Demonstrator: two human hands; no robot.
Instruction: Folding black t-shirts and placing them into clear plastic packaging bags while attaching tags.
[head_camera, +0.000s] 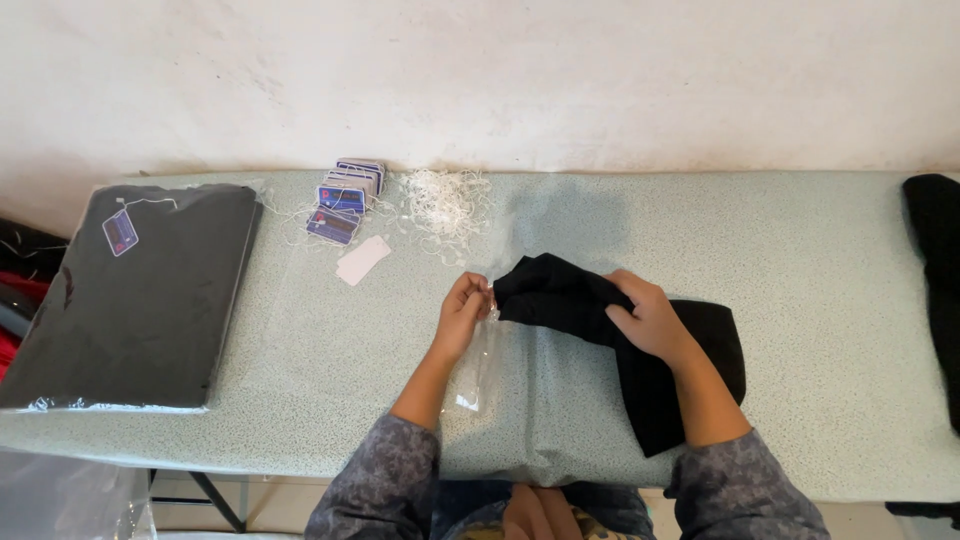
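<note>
Black garment (600, 310) | both hands gripping | purple tags (345, 198) behind | bagged stack (140, 290) left

Speckled green table (780, 250): bagged dark garment stack (140, 290), tags (345, 200), strings (445, 205), black garment (600, 310).

Both forearms reach fwd, sleeves pushed up. Left hand (462, 312) fingers pinched together; right hand (650, 318) palm-down, fingers curled in a grip.

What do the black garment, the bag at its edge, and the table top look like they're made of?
Garment: soft matte knit fabric, folds limply.
Bag: thin clear plastic film, glossy, see-through.
Table top: speckled pale green, probably laminate; smooth and hard-looking.
</note>
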